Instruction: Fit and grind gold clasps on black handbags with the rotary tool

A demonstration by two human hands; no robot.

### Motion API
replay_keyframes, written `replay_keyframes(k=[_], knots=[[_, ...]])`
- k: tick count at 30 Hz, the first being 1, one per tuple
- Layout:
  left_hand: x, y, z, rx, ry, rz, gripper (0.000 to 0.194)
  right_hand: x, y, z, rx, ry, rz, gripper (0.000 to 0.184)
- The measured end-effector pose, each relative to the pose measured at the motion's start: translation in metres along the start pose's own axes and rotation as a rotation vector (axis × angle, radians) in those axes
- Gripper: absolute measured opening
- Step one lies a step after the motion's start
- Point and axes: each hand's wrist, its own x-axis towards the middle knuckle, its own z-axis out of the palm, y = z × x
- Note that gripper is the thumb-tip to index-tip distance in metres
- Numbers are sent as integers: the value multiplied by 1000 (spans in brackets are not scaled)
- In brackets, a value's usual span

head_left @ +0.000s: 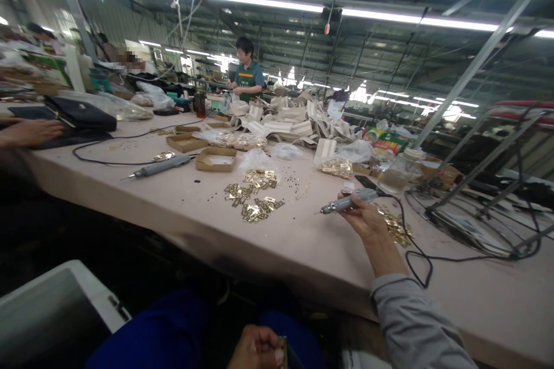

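Observation:
My right hand (362, 217) is raised over the table's near side, fingers wrapped round a grey electric screwdriver (346, 203) whose tip points left and whose black cord trails right. My left hand (258, 349) is low in my lap, below the table edge, closed on a small brass-coloured piece (283, 350). A pile of small gold metal fittings (253, 195) lies on the beige table (285, 236), left of the screwdriver tip. More gold fittings (396, 226) lie just right of my right hand.
A second grey screwdriver (161, 166) lies at the left with its cord. Cardboard trays (215, 158), plastic bags and stacked cream pieces (281, 118) crowd the far side. Another person's hand (30, 131) rests by a black bag (80, 115). A person in green stands behind. A white bin (56, 311) sits lower left.

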Motion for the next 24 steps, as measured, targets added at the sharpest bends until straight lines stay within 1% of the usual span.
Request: replay_keyframes(k=[2,4,7,9,11,14,16,18,21,24], knots=[[-8,2,7,-42,43,-28,45,-30,-6,-4,-28,-76,-51,11],[-18,11,17,-71,92,-55,41,-65,-9,-11,-81,-157,-90,11],[-25,25,26,-82,126,-77,35,-118,-3,-20,-185,-198,-145,12],[-26,29,26,-109,144,-106,34,-151,9,-25,-263,-187,-138,15],[-28,28,26,-129,161,-120,33,-183,26,-30,-324,-163,-88,19],[-33,24,28,-142,182,-106,34,-220,53,-36,-362,-146,-36,31],[-36,23,31,-143,199,-84,35,-236,68,-38,-366,-158,-34,37],[-37,22,33,-141,218,-64,35,-247,79,-38,-374,-164,-59,41],[-38,23,35,-136,238,-49,31,-256,89,-37,-408,-161,-111,45],[-39,23,35,-130,249,-43,27,-259,96,-37,-439,-179,-124,48]])
